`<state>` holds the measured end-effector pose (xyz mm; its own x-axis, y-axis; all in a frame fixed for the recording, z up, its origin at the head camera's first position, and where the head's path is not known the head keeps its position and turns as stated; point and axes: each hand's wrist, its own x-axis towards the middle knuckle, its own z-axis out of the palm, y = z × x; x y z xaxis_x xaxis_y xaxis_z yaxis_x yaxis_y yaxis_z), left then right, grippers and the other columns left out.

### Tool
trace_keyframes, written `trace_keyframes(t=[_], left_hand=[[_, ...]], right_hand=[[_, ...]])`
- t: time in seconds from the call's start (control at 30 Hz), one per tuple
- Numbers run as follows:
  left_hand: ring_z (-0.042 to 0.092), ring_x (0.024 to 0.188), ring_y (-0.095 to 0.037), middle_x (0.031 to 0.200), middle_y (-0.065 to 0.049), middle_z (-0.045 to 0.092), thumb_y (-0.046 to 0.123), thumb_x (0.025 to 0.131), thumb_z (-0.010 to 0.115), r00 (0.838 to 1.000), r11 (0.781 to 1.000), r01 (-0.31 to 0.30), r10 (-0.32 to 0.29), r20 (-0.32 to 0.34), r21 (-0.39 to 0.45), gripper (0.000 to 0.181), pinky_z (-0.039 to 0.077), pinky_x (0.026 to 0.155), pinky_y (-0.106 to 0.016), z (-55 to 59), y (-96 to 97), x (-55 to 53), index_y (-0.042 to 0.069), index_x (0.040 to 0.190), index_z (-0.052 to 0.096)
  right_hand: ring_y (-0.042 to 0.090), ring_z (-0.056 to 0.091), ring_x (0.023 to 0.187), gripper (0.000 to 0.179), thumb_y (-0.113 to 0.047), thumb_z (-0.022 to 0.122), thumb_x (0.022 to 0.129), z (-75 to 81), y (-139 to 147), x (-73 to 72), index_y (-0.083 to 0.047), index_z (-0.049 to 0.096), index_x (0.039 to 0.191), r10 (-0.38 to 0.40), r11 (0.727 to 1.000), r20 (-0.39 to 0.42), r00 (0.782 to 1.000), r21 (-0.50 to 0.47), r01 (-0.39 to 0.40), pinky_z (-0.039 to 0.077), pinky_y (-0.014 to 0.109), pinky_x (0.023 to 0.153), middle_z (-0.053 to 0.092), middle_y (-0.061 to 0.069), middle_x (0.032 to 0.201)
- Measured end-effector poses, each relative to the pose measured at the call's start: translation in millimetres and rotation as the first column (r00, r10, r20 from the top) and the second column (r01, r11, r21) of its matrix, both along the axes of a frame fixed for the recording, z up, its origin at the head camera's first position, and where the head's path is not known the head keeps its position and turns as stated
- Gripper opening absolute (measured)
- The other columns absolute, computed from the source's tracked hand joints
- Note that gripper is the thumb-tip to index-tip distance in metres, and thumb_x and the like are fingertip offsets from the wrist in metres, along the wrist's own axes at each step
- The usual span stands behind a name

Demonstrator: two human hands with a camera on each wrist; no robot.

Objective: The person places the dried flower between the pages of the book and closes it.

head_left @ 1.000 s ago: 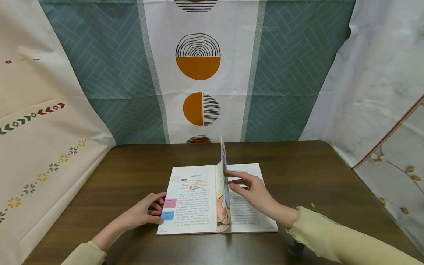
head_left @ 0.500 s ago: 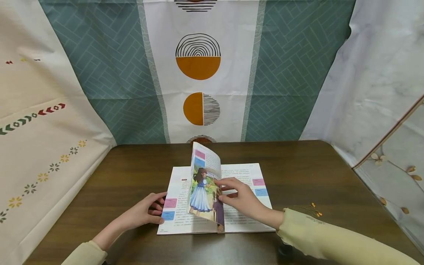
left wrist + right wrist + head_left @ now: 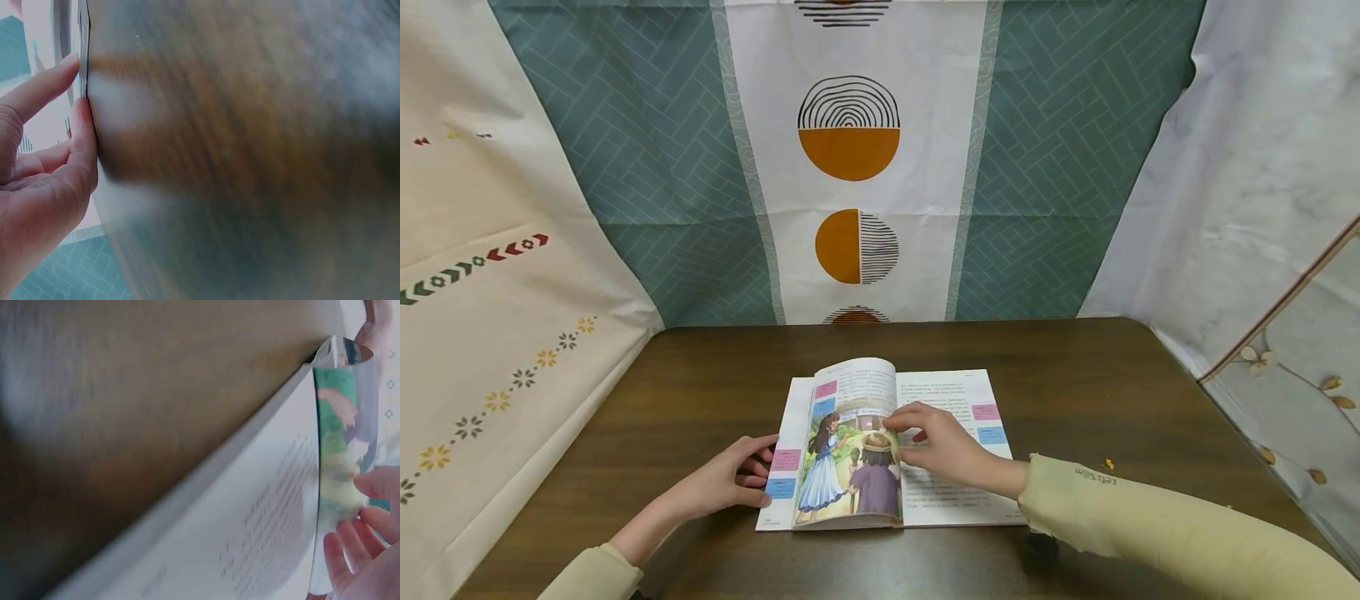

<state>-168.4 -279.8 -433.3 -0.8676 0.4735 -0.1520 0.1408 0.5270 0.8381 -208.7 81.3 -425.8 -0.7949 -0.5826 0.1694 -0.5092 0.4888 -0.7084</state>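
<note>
While one open book with white printed pages (image 3: 936, 492) lies on the dark brown wooden counter (image 3: 1075, 375), a single arched leaf with a colourful illustration (image 3: 842, 467) curves over its left page — three pink blocks (image 3: 985, 412) and three blue blocks (image 3: 991, 435) mark the margins. Of two bare hands, the left hand (image 3: 735, 475) touches the book's left edge with thumb and finger apart — the right hand (image 3: 946, 446), fingers loosely spread, touches the leaf near the spine.
</note>
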Motion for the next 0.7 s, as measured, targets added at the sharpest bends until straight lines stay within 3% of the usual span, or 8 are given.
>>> trace_keyframes(t=[0.33, 0.5, 0.7], left_hand=[[0.05, 0.108, -0.025, 0.126, -0.022, 0.042, 0.011, 0.081, 0.08, 1.0, 1.0, 0.011, -0.011, 0.008, 0.007, 0.088, 0.054, 0.088, -0.021, 0.5, -0.5, -0.1, -0.01, 0.149, 0.028], [0.051, 0.107, -0.022, 0.126, -0.023, 0.042, 0.011, 0.081, 0.08, 1.0, 1.0, 0.015, -0.015, 0.009, 0.021, 0.088, 0.054, 0.088, -0.021, 0.5, -1.0, -0.2, -0.01, 0.149, 0.028], [0.051, 0.108, -0.022, 0.127, -0.023, 0.042, 0.011, 0.082, 0.08, 1.0, 1.0, 0.013, -0.013, 0.016, 0.025, 0.087, 0.054, 0.088, -0.021, -0.5, -1.2, -1.3, -0.01, 0.149, 0.028]], right_hand=[[0.018, 0.061, 0.117, 0.045, -0.023, 0.079, 0.085, 5.1, 0, -16.6, -0.013, 0.067, 0.127, 0.053, 0.987, -0.093, 0.994, 0.156, -0.038, 0.055, 0.037, 0.093, 0.064, 0.003, 0.129], [0.017, 0.063, 0.115, 0.045, -0.029, 0.079, 0.084, 6.1, -2, -24.9, -0.014, 0.069, 0.125, 0.117, 0.966, -0.196, 0.974, 0.249, -0.066, 0.052, 0.038, 0.096, 0.065, 0.001, 0.127], [0.015, 0.062, 0.113, 0.048, -0.039, 0.078, 0.084, 8.3, -4, -34.6, -0.017, 0.069, 0.126, 0.174, 0.935, -0.223, 0.959, 0.343, -0.09, 0.052, 0.036, 0.096, 0.064, -0.002, 0.126]])
